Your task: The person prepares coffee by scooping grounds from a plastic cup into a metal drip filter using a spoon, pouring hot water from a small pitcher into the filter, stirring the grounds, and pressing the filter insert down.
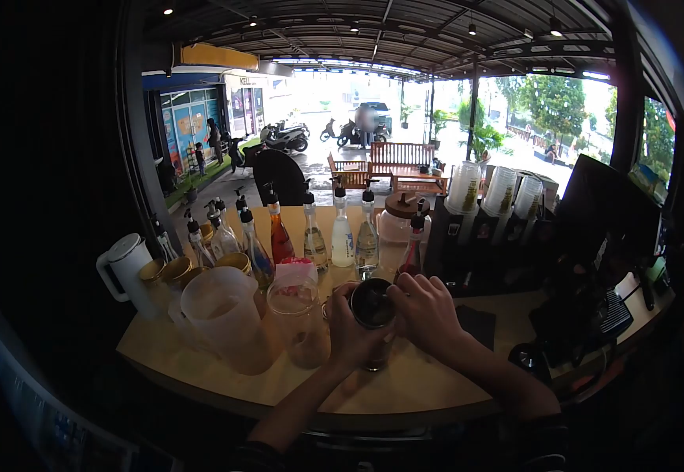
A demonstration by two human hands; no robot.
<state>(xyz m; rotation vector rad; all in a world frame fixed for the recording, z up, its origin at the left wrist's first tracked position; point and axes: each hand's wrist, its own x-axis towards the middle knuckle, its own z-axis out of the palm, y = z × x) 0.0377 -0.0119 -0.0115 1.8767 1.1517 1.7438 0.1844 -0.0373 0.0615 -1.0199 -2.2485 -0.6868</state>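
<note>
My left hand (350, 332) is wrapped round a dark round cup (373, 304), its open mouth facing up at me. At the cup's right rim is my right hand (425, 308), its fingers closed in a pinch; whatever they hold is too dark and small to make out. Beneath the cup, partly hidden by my hands, stands a glass with something reddish in it (375, 363). Left of my left hand is a clear plastic cup (307, 338), with a white and pink packet (295, 275) behind its top.
Several pump bottles (342, 236) line the counter's (279, 389) back. A translucent pitcher (220, 311) and a white jug (127, 267) stand left. A lidded jar (399, 224) is behind my hands. Stacked plastic cups (464, 189) and a dark monitor (586, 204) are right.
</note>
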